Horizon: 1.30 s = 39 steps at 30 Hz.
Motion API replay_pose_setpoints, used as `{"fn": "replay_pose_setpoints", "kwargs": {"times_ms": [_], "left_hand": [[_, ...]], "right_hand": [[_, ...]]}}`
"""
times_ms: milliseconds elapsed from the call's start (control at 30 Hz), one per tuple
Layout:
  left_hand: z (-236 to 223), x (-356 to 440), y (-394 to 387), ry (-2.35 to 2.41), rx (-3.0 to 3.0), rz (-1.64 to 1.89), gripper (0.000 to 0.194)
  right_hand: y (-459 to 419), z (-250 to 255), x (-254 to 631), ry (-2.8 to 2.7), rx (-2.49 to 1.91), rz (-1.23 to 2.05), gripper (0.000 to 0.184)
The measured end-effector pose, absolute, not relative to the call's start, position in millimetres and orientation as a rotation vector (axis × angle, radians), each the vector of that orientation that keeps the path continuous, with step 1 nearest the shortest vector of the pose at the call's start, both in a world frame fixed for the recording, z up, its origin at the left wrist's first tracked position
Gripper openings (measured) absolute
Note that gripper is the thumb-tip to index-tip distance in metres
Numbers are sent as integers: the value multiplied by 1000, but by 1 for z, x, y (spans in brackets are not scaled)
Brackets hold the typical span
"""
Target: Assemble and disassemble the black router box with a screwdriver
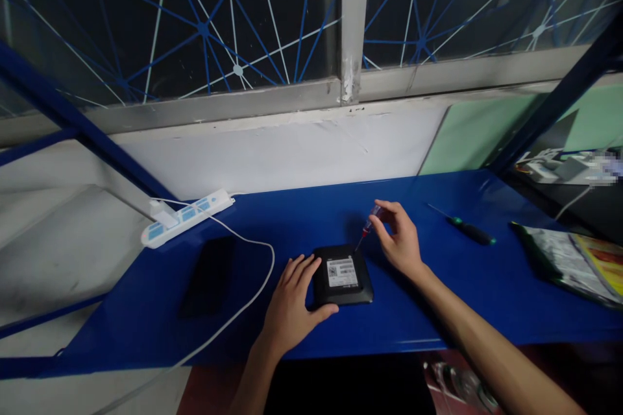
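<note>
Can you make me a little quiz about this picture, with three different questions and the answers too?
1. True or false: the left hand touches the flat, square black box.

2. Where does the thin screwdriver with the black and green handle lie?
A) On the square black box
B) Under the left hand
C) On the shiny blue table, to the right of the right hand

3. Fill in: a long white ___ curves across the blue table.

Key: 1 true; 2 C; 3 cable.

Both forearms reaching forward, left hand [294,308] spread, right hand [400,237] pinching.
</note>
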<state>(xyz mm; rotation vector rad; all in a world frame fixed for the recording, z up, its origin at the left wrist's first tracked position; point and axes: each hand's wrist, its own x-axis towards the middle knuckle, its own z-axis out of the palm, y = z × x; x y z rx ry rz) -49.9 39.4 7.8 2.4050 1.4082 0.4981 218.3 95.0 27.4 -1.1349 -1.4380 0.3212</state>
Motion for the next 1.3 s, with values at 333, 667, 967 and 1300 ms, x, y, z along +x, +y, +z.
{"fn": "replay_pose_setpoints", "kwargs": {"times_ms": [333,667,967,1300], "left_hand": [[9,-50,38,1409,2399,499,79],[8,-50,39,1395,2404,516,81],[8,-52,38,1377,2423,485,77],[10,-51,38,1379,2426,504,72]], "right_hand": [[97,22,219,-1443,-1133,320,29],[88,25,215,-1491,-1126,460,36],[93,21,216,-1397,-1149,398,36],[93,20,216,-1431,-1125,521,40]]}}
